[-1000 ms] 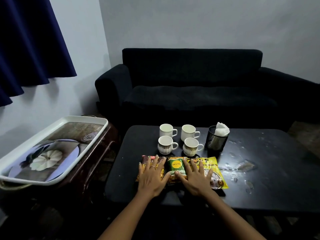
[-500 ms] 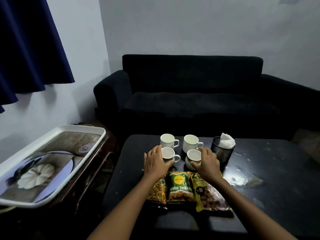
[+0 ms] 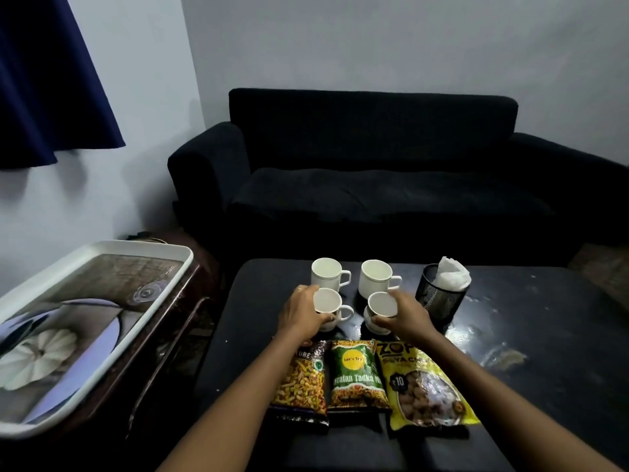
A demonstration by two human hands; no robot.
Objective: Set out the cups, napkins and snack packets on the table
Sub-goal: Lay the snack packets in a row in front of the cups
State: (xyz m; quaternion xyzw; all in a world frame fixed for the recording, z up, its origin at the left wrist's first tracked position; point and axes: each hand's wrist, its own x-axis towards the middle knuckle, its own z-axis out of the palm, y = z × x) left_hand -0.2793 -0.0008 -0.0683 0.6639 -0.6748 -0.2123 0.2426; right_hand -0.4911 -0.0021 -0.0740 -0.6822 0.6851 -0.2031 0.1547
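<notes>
1. Dark tabletop (image 3: 544,335) fills lower centre/right of frame; black sofa (image 3: 374,158) behind it, blue curtain (image 3: 51,80) upper left.
2. Four white cups in a 2x2 block, centre of frame: rear-left cup (image 3: 326,272), rear-right cup (image 3: 376,277), front-left cup (image 3: 328,306), front-right cup (image 3: 381,310). All upright, handles to frame right.
3. Left hand (image 3: 301,315) wrapped round front-left cup from its left side, fingers curled on the body, ring visible on one finger.
4. Right hand (image 3: 406,318) wrapped round front-right cup from its right side, thumb low on the near wall. Can't tell whether either cup is off the tabletop.
5. Black mesh holder (image 3: 439,298) w/ white napkins (image 3: 452,274) sticking out the top, just right of the cups, near the right hand.
6. Three snack packets flat in a row, lower centre, nearer the camera than the cups, edges touching or overlapping: dark mixture packet (image 3: 303,383) left, partly under the left forearm; green packet (image 3: 357,373) mid; yellow packet (image 3: 425,393) right, partly under the right forearm.
7. White-rimmed tray (image 3: 102,366) w/ printed pumpkin picture, left of frame, on a dark wood side table (image 3: 163,338), apart from the tabletop.
</notes>
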